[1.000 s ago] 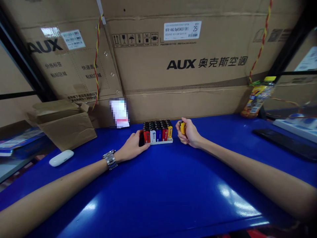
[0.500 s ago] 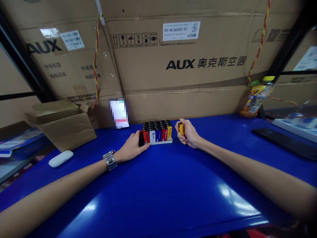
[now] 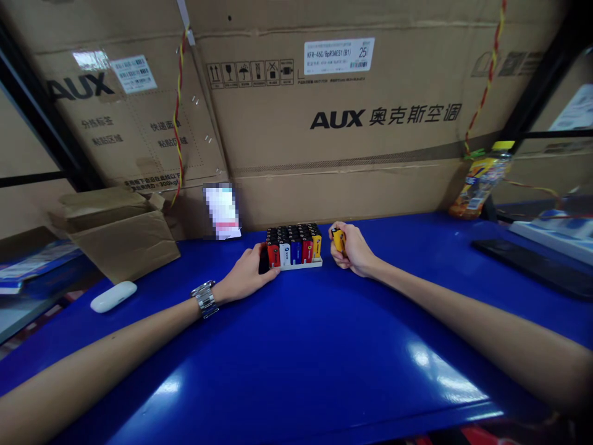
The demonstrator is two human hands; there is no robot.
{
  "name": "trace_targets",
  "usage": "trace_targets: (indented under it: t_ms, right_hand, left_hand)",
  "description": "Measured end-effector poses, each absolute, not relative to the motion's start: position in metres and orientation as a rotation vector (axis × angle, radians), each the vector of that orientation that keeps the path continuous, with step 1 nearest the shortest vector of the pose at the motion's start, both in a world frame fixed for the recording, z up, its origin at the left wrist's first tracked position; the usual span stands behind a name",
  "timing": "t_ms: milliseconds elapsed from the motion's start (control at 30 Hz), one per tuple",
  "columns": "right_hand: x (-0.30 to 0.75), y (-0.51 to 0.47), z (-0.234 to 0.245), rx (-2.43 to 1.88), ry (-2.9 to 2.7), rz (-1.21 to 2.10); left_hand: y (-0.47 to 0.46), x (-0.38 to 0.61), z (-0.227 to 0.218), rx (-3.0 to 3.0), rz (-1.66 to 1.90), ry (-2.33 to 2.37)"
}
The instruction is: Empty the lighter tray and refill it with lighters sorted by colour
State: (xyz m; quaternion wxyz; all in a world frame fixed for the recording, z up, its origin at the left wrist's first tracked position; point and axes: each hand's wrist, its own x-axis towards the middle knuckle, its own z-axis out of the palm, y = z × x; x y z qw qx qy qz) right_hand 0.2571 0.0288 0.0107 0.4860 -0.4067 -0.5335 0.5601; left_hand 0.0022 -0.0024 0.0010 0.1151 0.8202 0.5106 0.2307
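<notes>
**Yellow lighter (image 3: 340,241) turned slightly in your right hand (image 3: 356,249); tray (image 3: 306,266) and left hand (image 3: 245,272) barely shifted**

The yellow lighter is just off the tray's right end, tilted, dark top up, with your right fingers clamped around it. Your left hand wraps the tray's left end, thumb at its front corner; the other fingertips are hidden, so whether they grip or merely rest cannot be told. More lighters (image 3: 296,252) stand packed upright in the tray, and a bare strip of its base shows at the front right corner.

Watch your right grip: if it loosens, the yellow lighter could roll out and drop beside the tray. Swing that hand left too low and you could knock the tray's end row askew. Push too hard with your left, and the tray may skid on the glossy table (image 3: 296,358).

Outward from the tray, the carton (image 3: 352,157) rises behind it. Left of it and nearer you lies a white case (image 3: 113,296), with a box (image 3: 127,247) farther back. Well to its right stands a bottle (image 3: 479,183).
</notes>
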Motion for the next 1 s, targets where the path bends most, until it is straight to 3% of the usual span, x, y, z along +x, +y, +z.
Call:
trace_targets:
  t_ms: [233, 500, 733, 1000]
  right_hand:
    - [0.26, 0.032, 0.006, -0.914, -1.444, 1.149]
    - [0.273, 0.042, 0.007, -0.953, -1.806, 0.337]
    - [0.271, 0.042, 0.007, -0.889, -1.814, 0.474]
    - [0.275, 0.039, 0.017, -0.941, -1.817, 0.352]
  left_hand:
    - [-0.002, 0.002, 0.0, 2.401, 0.712, 1.465]
    - [-0.002, 0.001, 0.0, 2.403, 0.708, 1.467]
    - [-0.001, 0.001, 0.0, 2.401, 0.686, 1.465]
    - [0.0, -0.002, -0.002, 2.387, 0.71, 1.478]
